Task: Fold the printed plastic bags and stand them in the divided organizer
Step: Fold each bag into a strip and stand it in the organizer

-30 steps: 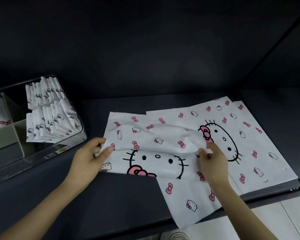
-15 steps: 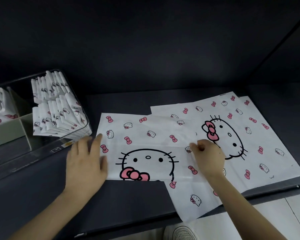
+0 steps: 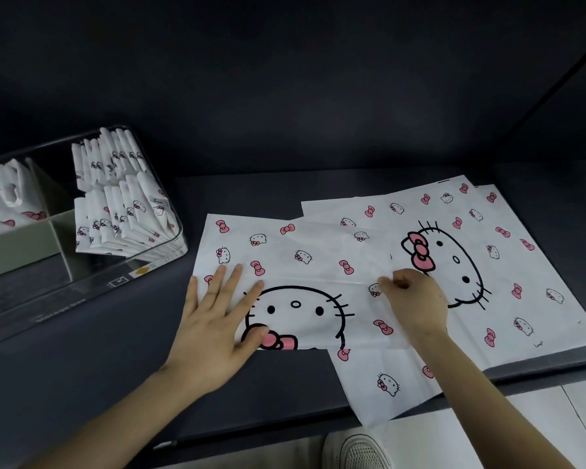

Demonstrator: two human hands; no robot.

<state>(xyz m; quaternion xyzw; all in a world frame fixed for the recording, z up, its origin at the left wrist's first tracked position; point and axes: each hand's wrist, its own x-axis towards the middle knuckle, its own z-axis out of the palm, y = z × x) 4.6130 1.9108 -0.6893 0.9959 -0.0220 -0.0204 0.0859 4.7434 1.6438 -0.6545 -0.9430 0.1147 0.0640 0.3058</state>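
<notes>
A white plastic bag [image 3: 298, 265] printed with a cat face and pink bows lies folded in half on the dark shelf. My left hand [image 3: 217, 319] presses flat on its left part with straight, spread fingers. My right hand [image 3: 416, 299] rests on the bag's right edge with curled fingers that pinch the plastic. Under it lie more flat bags [image 3: 508, 265] of the same print, one corner hanging over the shelf's front edge. At the left stands a clear divided organizer [image 3: 163, 262] with several folded bags [image 3: 122, 211] upright in its right compartment.
The organizer's left compartments hold more white bags [image 3: 11, 201] behind a grey divider [image 3: 21, 242]. Dark walls close the shelf [image 3: 318, 187] at the back and right. Below the front edge are a pale floor and my white shoe [image 3: 362, 451].
The top bag was lowered and laid flat. My left hand let go of its edge and slid right onto it, fingers spread. My right hand stayed at the bag's right edge.
</notes>
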